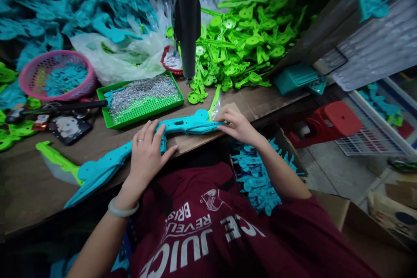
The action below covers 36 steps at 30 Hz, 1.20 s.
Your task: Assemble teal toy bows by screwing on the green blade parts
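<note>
A long blue plastic toy part [185,124] with a bright green arm [214,103] lies along the table's front edge. My left hand [145,152] is draped over it, fingers curved across its top and thumb at the near side. At the right end, my right hand [239,127] pinches the blue tip between thumb and fingers. Left of my left hand, another blue length [106,163] carries a green arm [61,160] with a clear piece; my hand hides whether the two lengths join. Above the table hangs a dark powered screwdriver [187,30], its bit apart from the part.
A green tray [148,115] holds small metal screws, beside a pink basket [58,95] of small blue pieces. Green parts [247,39] and blue parts [74,0] are heaped behind. A phone [70,127] lies left; blue parts [257,178] fill a box below right.
</note>
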Each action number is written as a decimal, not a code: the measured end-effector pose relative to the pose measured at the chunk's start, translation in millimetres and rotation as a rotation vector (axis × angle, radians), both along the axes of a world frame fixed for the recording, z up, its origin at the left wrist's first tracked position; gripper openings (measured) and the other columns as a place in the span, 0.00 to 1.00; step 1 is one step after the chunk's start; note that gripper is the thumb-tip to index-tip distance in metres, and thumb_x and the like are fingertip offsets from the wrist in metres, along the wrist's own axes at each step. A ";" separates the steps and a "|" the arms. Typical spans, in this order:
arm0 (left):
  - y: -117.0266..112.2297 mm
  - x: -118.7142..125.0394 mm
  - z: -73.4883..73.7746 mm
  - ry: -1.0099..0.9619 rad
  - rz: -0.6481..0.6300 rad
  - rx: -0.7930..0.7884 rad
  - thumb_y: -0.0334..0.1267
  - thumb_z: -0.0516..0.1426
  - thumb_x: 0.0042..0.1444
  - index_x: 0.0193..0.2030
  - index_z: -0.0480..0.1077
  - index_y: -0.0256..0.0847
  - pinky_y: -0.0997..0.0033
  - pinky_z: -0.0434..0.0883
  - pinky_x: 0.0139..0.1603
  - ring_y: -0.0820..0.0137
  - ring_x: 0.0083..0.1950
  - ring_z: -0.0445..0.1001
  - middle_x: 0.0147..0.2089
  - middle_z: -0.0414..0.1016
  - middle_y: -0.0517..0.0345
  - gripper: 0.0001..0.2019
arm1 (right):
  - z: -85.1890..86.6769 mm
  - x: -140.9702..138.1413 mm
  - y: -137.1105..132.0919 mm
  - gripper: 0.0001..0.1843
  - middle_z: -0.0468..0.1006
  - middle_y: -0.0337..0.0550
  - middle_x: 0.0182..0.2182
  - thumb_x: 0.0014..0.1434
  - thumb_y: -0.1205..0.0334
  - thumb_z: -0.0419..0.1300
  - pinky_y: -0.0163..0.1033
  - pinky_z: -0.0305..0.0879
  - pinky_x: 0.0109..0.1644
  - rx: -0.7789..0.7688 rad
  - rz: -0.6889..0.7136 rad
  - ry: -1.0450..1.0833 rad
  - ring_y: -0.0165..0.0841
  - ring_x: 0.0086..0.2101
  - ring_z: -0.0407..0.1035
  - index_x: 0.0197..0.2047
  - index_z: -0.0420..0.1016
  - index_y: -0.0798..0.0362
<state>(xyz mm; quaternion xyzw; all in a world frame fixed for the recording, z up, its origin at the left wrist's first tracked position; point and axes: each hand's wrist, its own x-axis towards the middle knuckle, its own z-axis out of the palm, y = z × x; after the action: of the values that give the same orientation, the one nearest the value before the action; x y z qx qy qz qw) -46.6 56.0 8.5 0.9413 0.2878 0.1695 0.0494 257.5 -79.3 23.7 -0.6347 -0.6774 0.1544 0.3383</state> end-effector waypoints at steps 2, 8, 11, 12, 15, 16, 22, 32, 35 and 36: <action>-0.7 -1.0 -0.2 0.001 0.003 -0.002 0.53 0.54 0.66 0.70 0.59 0.35 0.46 0.56 0.69 0.46 0.74 0.55 0.72 0.59 0.35 0.32 | -1.3 -1.3 -2.7 0.07 0.73 0.45 0.40 0.66 0.59 0.60 0.42 0.66 0.45 0.024 -0.021 -0.064 0.37 0.41 0.69 0.45 0.75 0.52; 1.2 -3.0 1.8 0.020 -0.011 -0.004 0.52 0.56 0.65 0.70 0.59 0.34 0.45 0.56 0.69 0.44 0.74 0.55 0.72 0.58 0.33 0.33 | -4.3 -4.2 -4.5 0.07 0.73 0.46 0.40 0.66 0.58 0.59 0.44 0.65 0.45 0.049 -0.017 -0.132 0.39 0.41 0.67 0.44 0.74 0.51; 3.5 -5.7 1.6 0.021 -0.034 -0.018 0.52 0.57 0.64 0.71 0.57 0.37 0.44 0.57 0.69 0.45 0.74 0.55 0.73 0.58 0.34 0.33 | -6.5 -4.7 -4.2 0.07 0.73 0.47 0.39 0.67 0.58 0.59 0.44 0.66 0.46 0.064 -0.005 -0.070 0.39 0.42 0.69 0.44 0.74 0.52; 4.2 -6.5 1.3 0.019 -0.035 -0.028 0.52 0.57 0.64 0.71 0.57 0.38 0.44 0.57 0.69 0.45 0.74 0.55 0.72 0.58 0.35 0.33 | -7.1 -4.9 -4.2 0.08 0.74 0.47 0.39 0.67 0.58 0.59 0.44 0.66 0.46 0.069 -0.012 -0.060 0.39 0.42 0.69 0.44 0.74 0.52; 5.7 -8.1 0.1 0.015 -0.029 -0.051 0.51 0.57 0.64 0.72 0.56 0.40 0.41 0.57 0.68 0.43 0.74 0.55 0.72 0.59 0.35 0.33 | -7.8 -5.3 -4.2 0.08 0.73 0.47 0.39 0.67 0.58 0.59 0.44 0.66 0.46 0.078 -0.018 -0.057 0.39 0.42 0.68 0.44 0.75 0.53; 5.9 -8.5 -0.2 0.016 -0.032 -0.050 0.51 0.57 0.64 0.72 0.56 0.40 0.40 0.58 0.68 0.42 0.74 0.55 0.73 0.58 0.35 0.33 | -7.8 -5.4 -4.4 0.08 0.74 0.47 0.39 0.66 0.58 0.60 0.44 0.66 0.46 0.075 -0.004 -0.047 0.39 0.41 0.68 0.44 0.75 0.52; 6.4 -12.7 1.7 0.006 -0.090 -0.001 0.47 0.60 0.63 0.73 0.54 0.41 0.40 0.59 0.68 0.43 0.74 0.56 0.73 0.57 0.33 0.35 | -8.3 -7.2 -9.1 0.09 0.73 0.46 0.35 0.67 0.57 0.59 0.44 0.65 0.46 0.099 0.033 -0.002 0.38 0.40 0.67 0.40 0.75 0.53; 8.1 -21.9 -3.1 0.023 -0.136 0.028 0.37 0.66 0.57 0.76 0.47 0.47 0.33 0.65 0.65 0.41 0.73 0.58 0.74 0.55 0.35 0.45 | -12.0 10.1 -0.6 0.07 0.76 0.47 0.40 0.67 0.62 0.58 0.47 0.67 0.49 0.208 -0.029 0.102 0.37 0.42 0.68 0.42 0.76 0.52; 4.1 -19.8 11.1 0.028 -0.154 0.027 0.36 0.68 0.54 0.77 0.42 0.49 0.28 0.61 0.67 0.41 0.75 0.52 0.78 0.44 0.39 0.51 | -8.7 3.2 1.3 0.09 0.77 0.52 0.42 0.66 0.58 0.59 0.50 0.68 0.49 0.198 0.059 0.068 0.39 0.43 0.69 0.45 0.75 0.53; 2.5 -16.2 17.4 0.024 -0.166 0.029 0.36 0.68 0.53 0.77 0.41 0.49 0.28 0.60 0.68 0.42 0.76 0.51 0.79 0.43 0.41 0.52 | -8.1 1.4 1.3 0.10 0.77 0.53 0.42 0.66 0.58 0.60 0.50 0.69 0.50 0.196 0.083 0.068 0.40 0.44 0.69 0.46 0.75 0.54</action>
<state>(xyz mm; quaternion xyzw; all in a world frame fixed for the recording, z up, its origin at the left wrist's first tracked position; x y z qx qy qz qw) -62.8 58.6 25.9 0.9645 0.2067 0.1579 0.0461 258.9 -78.0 15.6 -0.5641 -0.7032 0.1227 0.4150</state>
